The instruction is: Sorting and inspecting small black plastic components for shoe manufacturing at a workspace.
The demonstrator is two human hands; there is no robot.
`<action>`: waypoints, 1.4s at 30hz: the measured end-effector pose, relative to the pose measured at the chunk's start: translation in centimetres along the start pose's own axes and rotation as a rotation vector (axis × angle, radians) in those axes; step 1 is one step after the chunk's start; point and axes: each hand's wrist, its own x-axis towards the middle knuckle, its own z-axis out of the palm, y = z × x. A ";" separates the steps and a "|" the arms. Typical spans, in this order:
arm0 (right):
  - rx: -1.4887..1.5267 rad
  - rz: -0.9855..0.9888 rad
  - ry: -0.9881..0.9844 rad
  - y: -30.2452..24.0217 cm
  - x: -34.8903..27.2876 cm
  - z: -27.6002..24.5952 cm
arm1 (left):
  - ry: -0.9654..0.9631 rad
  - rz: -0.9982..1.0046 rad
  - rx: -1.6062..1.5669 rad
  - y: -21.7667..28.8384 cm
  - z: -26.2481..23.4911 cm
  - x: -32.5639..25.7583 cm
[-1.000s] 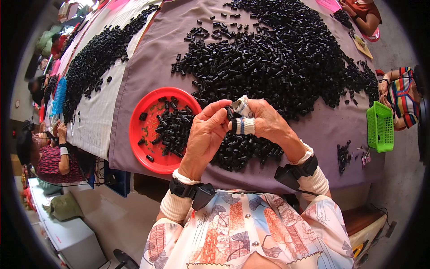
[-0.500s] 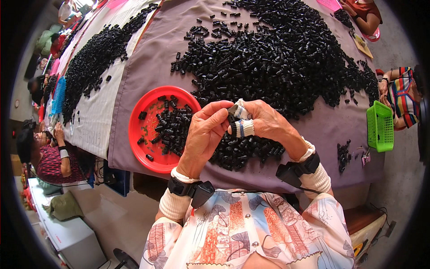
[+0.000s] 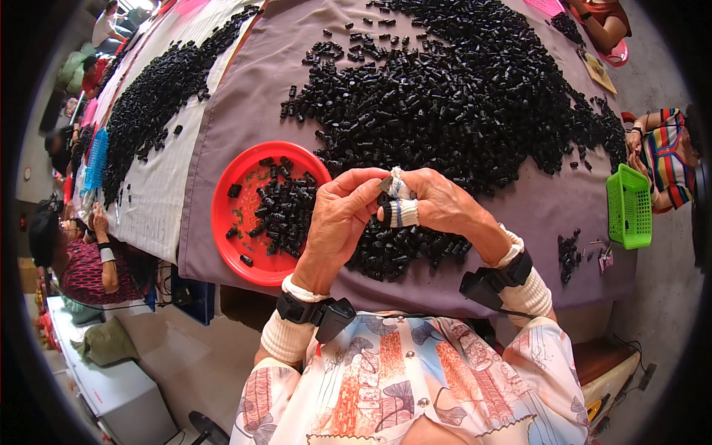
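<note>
My left hand point(image 3: 334, 215) is closed in a pinch on a small black plastic part point(image 3: 383, 199), mostly hidden by the fingers. Close against it is my right hand point(image 3: 445, 202), with white knitted cloth point(image 3: 403, 212) wrapped round its fingers. Between the right thumb and finger a small flat grey blade point(image 3: 385, 183) shows, its edge by the black part. Both hands meet above the near edge of a large heap of black plastic parts point(image 3: 445, 111). Left of my left hand stands a round red tray point(image 3: 222, 245) with many of the same parts and small scraps in it.
A green basket point(image 3: 630, 211) stands at the table's right edge, near a co-worker in a striped top point(image 3: 664, 159). Loose parts point(image 3: 569, 256) lie left of it. Another heap point(image 3: 152, 104) covers the pale table at left, where a person in a patterned top point(image 3: 93, 274) sits.
Both hands stay nearly in place, with only a slight shift of the fingers around the black part and the blade. The view has moved slightly.
</note>
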 end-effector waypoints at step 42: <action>0.143 0.123 -0.029 -2.0 0.5 0.4 | -0.105 0.046 -0.220 0.1 -1.9 -0.5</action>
